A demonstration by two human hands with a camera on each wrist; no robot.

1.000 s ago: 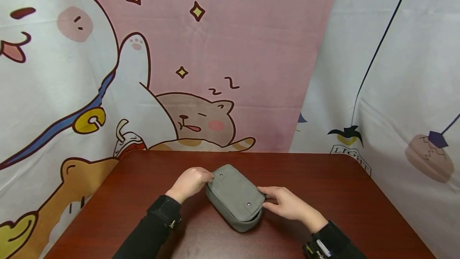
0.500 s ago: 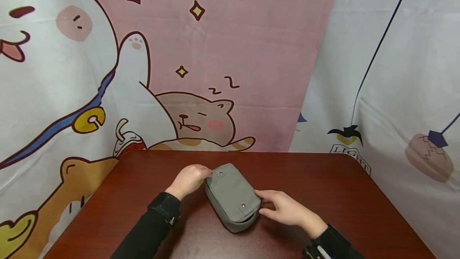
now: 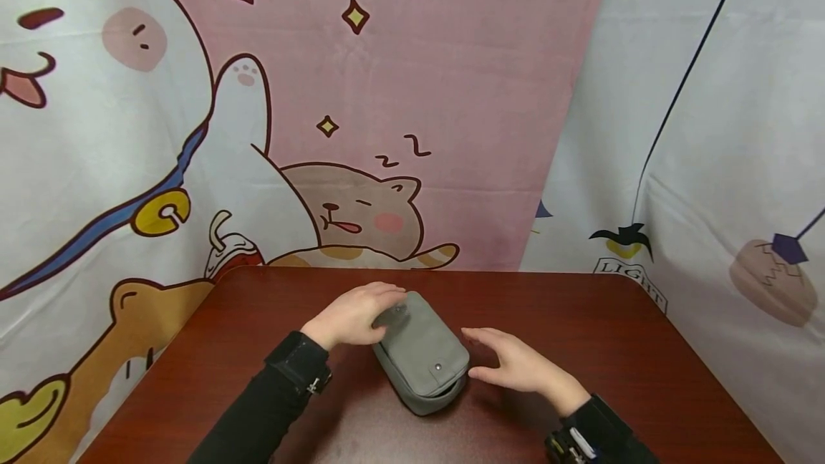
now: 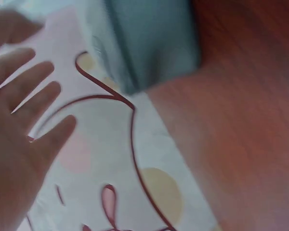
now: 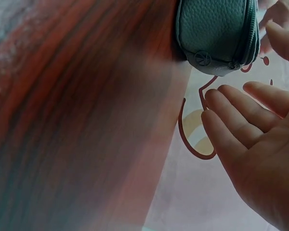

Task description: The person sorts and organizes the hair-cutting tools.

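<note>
A grey-green zippered pouch (image 3: 422, 349) with rounded corners lies at an angle on the table, a metal snap showing near its front end. My left hand (image 3: 354, 315) is spread over the pouch's far left corner, fingers extended and overlapping it in the head view. In the left wrist view the fingers of that hand (image 4: 29, 101) are splayed beside the blurred pouch (image 4: 149, 43). My right hand (image 3: 515, 364) stands off the pouch's right side, thumb and fingers parted. The right wrist view shows the zipper and an embossed round logo on the pouch (image 5: 214, 36), with the open palm (image 5: 265, 130) beside it.
The reddish-brown wooden table (image 3: 277, 306) extends around the pouch on all sides. Behind it hangs a cloth backdrop (image 3: 451, 92) printed with cartoon animals, with a whitish cloth (image 3: 696, 127) at the right. A dark device (image 3: 570, 442) is strapped on the right wrist.
My left hand has let go of the pouch's far left corner and spread out over it. My right fingers have come away from the right side. The pouch has shifted and turned slightly.
</note>
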